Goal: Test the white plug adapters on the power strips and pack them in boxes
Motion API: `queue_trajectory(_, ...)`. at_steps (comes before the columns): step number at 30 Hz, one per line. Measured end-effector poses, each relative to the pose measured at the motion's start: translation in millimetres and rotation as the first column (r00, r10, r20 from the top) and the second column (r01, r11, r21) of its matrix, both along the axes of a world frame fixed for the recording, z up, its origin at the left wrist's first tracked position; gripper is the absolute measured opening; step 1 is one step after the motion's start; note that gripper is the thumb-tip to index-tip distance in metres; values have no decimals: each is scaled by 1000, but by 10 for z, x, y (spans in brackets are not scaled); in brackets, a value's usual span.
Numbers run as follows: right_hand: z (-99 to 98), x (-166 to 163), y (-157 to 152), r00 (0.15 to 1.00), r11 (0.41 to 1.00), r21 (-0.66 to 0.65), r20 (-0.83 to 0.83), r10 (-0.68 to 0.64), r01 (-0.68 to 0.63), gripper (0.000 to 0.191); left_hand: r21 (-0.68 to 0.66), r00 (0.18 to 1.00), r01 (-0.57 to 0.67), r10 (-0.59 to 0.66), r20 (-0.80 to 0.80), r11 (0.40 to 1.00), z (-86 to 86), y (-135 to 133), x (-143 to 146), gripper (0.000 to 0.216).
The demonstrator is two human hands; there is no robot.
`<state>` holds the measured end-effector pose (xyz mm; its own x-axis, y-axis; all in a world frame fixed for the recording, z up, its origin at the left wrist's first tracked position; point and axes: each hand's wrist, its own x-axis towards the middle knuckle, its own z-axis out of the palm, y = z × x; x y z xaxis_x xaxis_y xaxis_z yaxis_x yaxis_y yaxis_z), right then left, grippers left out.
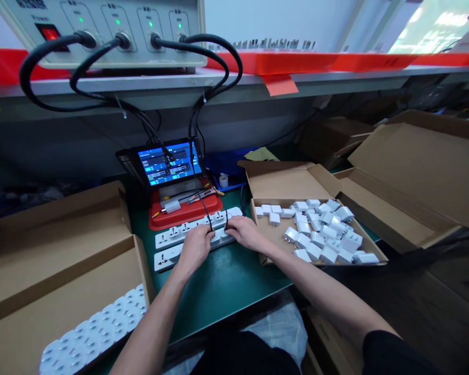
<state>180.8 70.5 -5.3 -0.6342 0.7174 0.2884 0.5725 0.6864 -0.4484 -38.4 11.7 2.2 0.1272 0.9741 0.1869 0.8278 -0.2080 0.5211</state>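
I am resting my left hand (195,247) and my right hand (244,233) side by side on the long white plastic power strip with universal sockets (180,229), which is lying slantwise on the green bench mat (222,284) just in front of the red plastic tray (185,212). A second white strip of the same kind (164,258) is lying just beside the first, nearer to me, and my left palm is covering its right end. Two thin black test leads (198,195) are running down from the small tablet with the blue screen (168,164) and are ending at my fingertips. The fingers of both hands are curling down together over those lead ends and the strip, but I cannot tell whether either hand is actually pinching a lead or only pressing on the sockets. To my right, an open brown cardboard box (293,182) is holding a loose heap of small white plug adapters (320,232); my right wrist is passing just beside its near corner. To my left, another open cardboard box (54,271) is holding a white moulded tray of round parts (97,330). On the shelf above, the grey tester unit with green lamps (101,31) is feeding thick black cables (214,57) downward.
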Motion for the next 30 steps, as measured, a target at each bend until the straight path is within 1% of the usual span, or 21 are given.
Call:
queue_trajectory(3, 101, 57, -11, 1000, 1000, 21, 4, 4, -4, 12, 18, 997, 8, -6, -83, 1000, -27, -24, 49, 15)
queue_trajectory(6, 282, 92, -59, 999, 998, 56, -16, -40, 41, 15, 33, 987, -2, 8, -159, 999, -38, -47, 106, 15)
queue_trajectory(9, 430, -2, -178, 998, 994, 95, -12, -55, 56, 22, 45, 978, 7, 2, -208, 999, 7, -124, 42, 13)
queue_trajectory(10, 448, -73, -233, 999, 994, 109, 12, -33, 31, 23, 58, 976, 13, 0, -218, 998, 32, -176, -26, 12)
queue_trajectory(11, 449, -163, -294, 999, 992, 123, 52, 1, -8, 22, 73, 974, 13, 4, -225, 997, 56, -242, -117, 16)
queue_trajectory(13, 405, -390, -416, 983, 985, 140, 165, 77, -101, 16, 79, 968, -16, 35, -249, 997, 91, -403, -355, 33)
queue_trajectory(15, 330, -656, -514, 951, 974, 143, 279, 133, -178, 15, 10, 949, -95, 94, -302, 995, 93, -564, -614, 40)
queue_trajectory(17, 265, -917, -562, 920, 968, 134, 361, 151, -211, 25, -99, 928, -190, 146, -342, 977, 57, -678, -831, 37)
queue_trajectory(18, 246, -1031, -566, 908, 969, 124, 391, 150, -213, 29, -141, 927, -222, 165, -336, 965, 29, -712, -909, 35)
queue_trajectory(20, 246, -1203, -540, 883, 972, 82, 439, 164, -221, 28, -174, 944, -239, 187, -272, 955, -34, -741, -1000, 31)
queue_trajectory(22, 303, -1281, -492, 873, 970, 41, 447, 196, -239, 24, -153, 965, -218, 189, -183, 964, -91, -742, -1032, 27)
queue_trajectory(23, 351, -1284, -469, 882, 970, 35, 425, 204, -242, 23, -137, 972, -205, 185, -146, 969, -113, -741, -1040, 25)
queue_trajectory(25, 474, -1228, -439, 922, 975, 47, 338, 190, -218, 23, -103, 981, -186, 178, -78, 977, -137, -740, -1061, 23)
queue_trajectory(27, 605, -1119, -441, 961, 983, 48, 220, 164, -179, 25, -28, 982, -185, 186, 24, 982, -129, -742, -1096, 24)
queue_trajectory(28, 661, -1058, -455, 973, 984, 31, 155, 170, -177, 26, 19, 976, -197, 194, 95, 980, -113, -743, -1111, 25)
queue_trajectory(30, 733, -948, -508, 975, 974, -45, 7, 224, -224, 27, 88, 941, -237, 206, 268, 967, -62, -750, -1107, 29)
